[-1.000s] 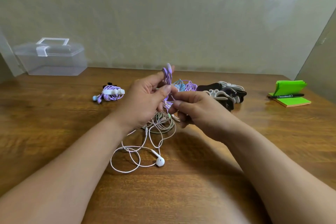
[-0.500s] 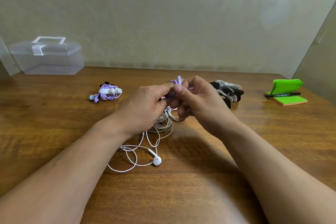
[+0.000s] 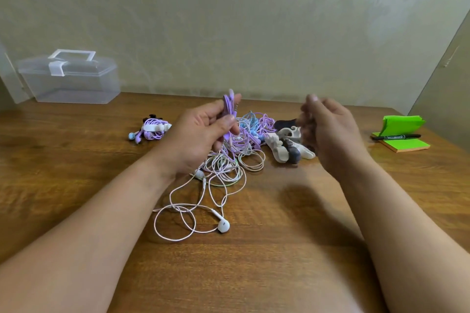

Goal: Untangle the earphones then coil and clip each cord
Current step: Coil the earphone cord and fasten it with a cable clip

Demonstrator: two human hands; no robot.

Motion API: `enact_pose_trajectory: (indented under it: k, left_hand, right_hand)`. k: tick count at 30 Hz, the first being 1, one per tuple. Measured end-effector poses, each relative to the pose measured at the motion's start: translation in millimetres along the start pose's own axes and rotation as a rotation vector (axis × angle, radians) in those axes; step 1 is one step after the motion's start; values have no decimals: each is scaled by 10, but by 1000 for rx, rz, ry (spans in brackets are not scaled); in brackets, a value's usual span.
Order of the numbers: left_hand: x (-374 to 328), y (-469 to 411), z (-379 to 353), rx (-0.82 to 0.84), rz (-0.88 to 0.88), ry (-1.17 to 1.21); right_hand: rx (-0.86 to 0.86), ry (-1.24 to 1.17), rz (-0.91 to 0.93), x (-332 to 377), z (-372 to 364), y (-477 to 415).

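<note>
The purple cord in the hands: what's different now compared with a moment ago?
The right hand has pulled away to the right, off the purple cord; it is blurred, so what it holds is unclear. The left hand still grips the folded cord above the tangle. The clipped coil, white earbud, clear box and green notes lie as before.

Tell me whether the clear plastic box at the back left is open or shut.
Shut: the clear plastic box has its lid seated on the body, white latch folded down over the seam.
</note>
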State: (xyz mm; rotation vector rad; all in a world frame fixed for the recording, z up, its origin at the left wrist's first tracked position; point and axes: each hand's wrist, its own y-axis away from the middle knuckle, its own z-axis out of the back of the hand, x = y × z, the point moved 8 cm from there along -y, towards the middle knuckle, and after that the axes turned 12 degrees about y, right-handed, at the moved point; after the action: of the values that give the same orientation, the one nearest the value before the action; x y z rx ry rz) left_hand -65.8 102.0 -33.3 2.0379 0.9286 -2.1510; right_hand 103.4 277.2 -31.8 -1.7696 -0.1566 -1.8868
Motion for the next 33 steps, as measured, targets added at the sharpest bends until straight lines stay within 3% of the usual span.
enact_pose_trajectory:
  k: [5,10,18,25,28,30,33]
  left_hand:
    - [62,-8,-51,22,50,10]
    - [85,-8,-47,14,65,-6]
    - [102,8,-72,46,81,54]
    - [72,26,-40,42,156,363]
    - [47,27,-45,64,164,471]
    - [27,23,-65,97,164,522]
    - [14,18,-93,145,171,574]
  right_hand:
    - [-8,319,14,-178,-5,-53]
    - [133,1100,159,-180,-284,25]
    - [64,1462,321,-89,-470,25]
    - [44,1301,261,9,-316,95]
    - [2,716,127,101,-140,183]
    - [149,261,27,112,-245,256]
    - [417,-153,-104,123,-572,419]
